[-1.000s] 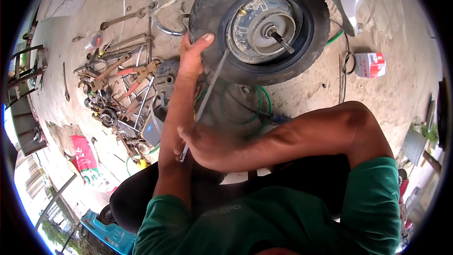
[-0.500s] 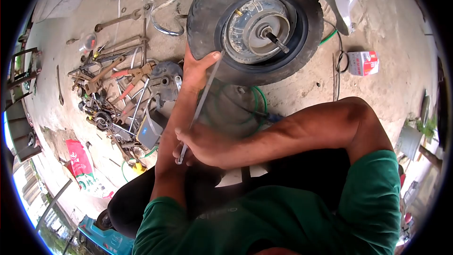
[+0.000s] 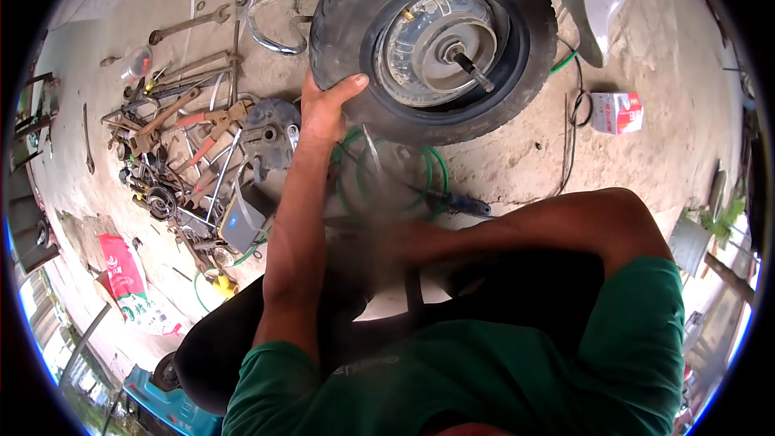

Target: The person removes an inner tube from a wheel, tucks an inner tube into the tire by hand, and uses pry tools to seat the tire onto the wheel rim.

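Note:
A black tyre (image 3: pixel 347 16) surrounds a dirty metal hub (image 3: pixel 412 56) whose threaded axle points toward me. My left hand (image 3: pixel 329 109) grips the tyre's lower left edge, thumb on the sidewall and fingers hidden behind. Below the tyre, my right hand (image 3: pixel 367 246) is smeared by motion, and its fingers cannot be made out. A flat metal bar (image 3: pixel 371 145) rises from around that hand, its upper end just under the tyre and apart from the rim; its lower part is blurred.
Wrenches, pliers and metal parts (image 3: pixel 194 145) lie in a pile at the left. A green hose (image 3: pixel 440 169) coils beneath the tyre. At the right sits a red and white box (image 3: pixel 617 113). A red and green bag (image 3: pixel 129 282) lies at the lower left.
The bar's upper end has come away from the tyre's rim. My right hand has moved right and blurred. My left hand still holds the tyre.

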The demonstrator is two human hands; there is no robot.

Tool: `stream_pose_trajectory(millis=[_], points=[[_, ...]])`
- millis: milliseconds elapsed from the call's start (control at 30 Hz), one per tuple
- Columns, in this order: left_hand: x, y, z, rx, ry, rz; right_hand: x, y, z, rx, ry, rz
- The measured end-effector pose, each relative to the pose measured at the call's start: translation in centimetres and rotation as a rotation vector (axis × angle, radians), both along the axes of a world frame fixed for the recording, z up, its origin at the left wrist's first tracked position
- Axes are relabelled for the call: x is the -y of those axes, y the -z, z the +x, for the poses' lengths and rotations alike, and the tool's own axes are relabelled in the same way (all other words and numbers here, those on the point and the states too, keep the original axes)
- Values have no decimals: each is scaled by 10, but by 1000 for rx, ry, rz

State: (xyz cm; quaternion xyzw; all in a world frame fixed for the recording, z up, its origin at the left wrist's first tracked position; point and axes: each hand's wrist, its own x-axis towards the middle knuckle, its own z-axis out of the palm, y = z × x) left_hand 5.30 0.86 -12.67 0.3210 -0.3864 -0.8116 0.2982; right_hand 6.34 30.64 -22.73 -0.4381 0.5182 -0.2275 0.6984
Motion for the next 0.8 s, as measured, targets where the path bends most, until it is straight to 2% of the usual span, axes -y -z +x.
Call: stream_pose_trajectory(millis=[33, 67, 133, 200, 267, 333, 467, 533, 667, 800], points=[[1, 2, 0, 1, 1, -5, 3, -34, -29, 142, 21, 53], [1, 2, 1, 0, 0, -9, 4, -67, -67, 53, -62, 35], [-1, -1, 4, 33, 10, 19, 31, -154, -139, -93, -8, 528], [0, -4, 1, -7, 28, 18, 24, -193, -195, -490, -69, 105], [0, -4, 0, -26, 18, -1, 21, -241, -231, -689, -118, -20], [0, -4, -2, -42, 10, -4, 23, -279, -250, -743, -123, 9], [-1, -1, 1, 6, 6, -4, 29, -310, -272, -722, -126, 76], [0, -2, 0, 3, 13, 13, 35, -303, -278, -740, -83, 207], [1, -4, 2, -8, 37, -7, 48, -297, -289, -725, -79, 270], [-1, -5, 0, -10, 38, -32, 56, -302, -298, -686, -26, 228]])
